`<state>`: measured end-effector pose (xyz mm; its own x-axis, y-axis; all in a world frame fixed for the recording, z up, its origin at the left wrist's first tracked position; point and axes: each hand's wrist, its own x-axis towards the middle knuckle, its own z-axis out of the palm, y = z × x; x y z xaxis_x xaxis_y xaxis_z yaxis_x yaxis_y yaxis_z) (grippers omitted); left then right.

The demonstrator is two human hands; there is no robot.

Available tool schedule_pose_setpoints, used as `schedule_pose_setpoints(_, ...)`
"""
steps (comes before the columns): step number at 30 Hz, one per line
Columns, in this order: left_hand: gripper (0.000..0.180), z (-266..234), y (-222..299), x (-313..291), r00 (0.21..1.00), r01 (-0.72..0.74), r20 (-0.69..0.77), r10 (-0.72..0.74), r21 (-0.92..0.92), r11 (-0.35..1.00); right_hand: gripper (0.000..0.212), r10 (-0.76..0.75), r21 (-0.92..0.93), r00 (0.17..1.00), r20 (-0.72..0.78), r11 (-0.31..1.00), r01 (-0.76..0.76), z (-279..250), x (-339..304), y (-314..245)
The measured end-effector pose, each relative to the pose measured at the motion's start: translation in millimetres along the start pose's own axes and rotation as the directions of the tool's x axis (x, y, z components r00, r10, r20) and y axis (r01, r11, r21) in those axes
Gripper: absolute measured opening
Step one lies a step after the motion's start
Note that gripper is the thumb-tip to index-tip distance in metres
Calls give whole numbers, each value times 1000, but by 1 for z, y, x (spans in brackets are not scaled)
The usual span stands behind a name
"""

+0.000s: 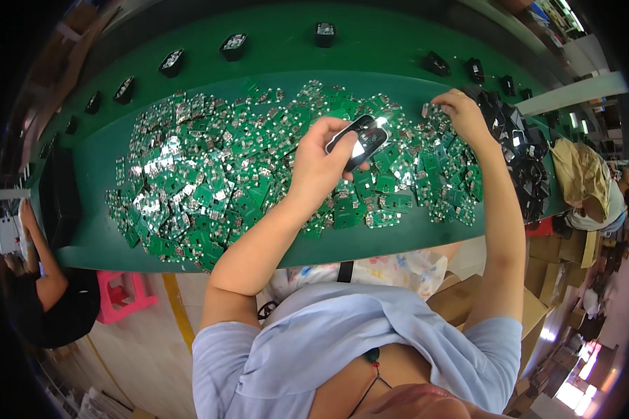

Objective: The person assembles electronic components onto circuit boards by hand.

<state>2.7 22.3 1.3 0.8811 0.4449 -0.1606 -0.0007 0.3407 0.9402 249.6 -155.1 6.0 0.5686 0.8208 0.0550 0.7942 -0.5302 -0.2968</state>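
In my left hand (316, 159) is a black plastic housing (376, 138) with a shiny, hollow inside. My fingers and thumb wrap around its left side, above the green circuit boards. My right hand (466, 117) reaches over the far right part of the boards with thumb and fingertips pinched together. A small circuit board (426, 110) shows at those fingertips. Beneath both hands spreads a wide, loose heap of green circuit boards (196, 178), with metal parts on many of them.
Black housings (521, 150) are piled at the right end of the green table (98, 241). Along the far green strip stand several black housings with boards inside (235, 46). A black box (57, 199) is at the left, near a co-worker (45, 300) and a pink stool (124, 297).
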Motion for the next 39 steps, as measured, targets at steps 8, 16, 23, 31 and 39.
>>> schedule_pose_setpoints(8,15,-1,-7,-1,999,-4,-49,6,47,999,21,230,490,889,-397,872,-7,9,-44,-97)
schedule_pose_setpoints(16,18,0,-11,1,999,-39,-30,41,73,997,17,485,803,768,-419,592,64,8,-54,-118)
schedule_pose_setpoints(23,17,1,-13,-1,1000,-14,-18,15,59,998,26,369,931,866,-337,270,247,13,-81,-162)
schedule_pose_setpoints(31,16,4,-12,-3,999,-13,-29,16,99,995,27,331,960,911,-248,210,186,21,-76,-164)
schedule_pose_setpoints(39,16,8,-12,-6,998,-55,-23,58,124,991,26,355,971,920,-164,222,87,27,-74,-158)
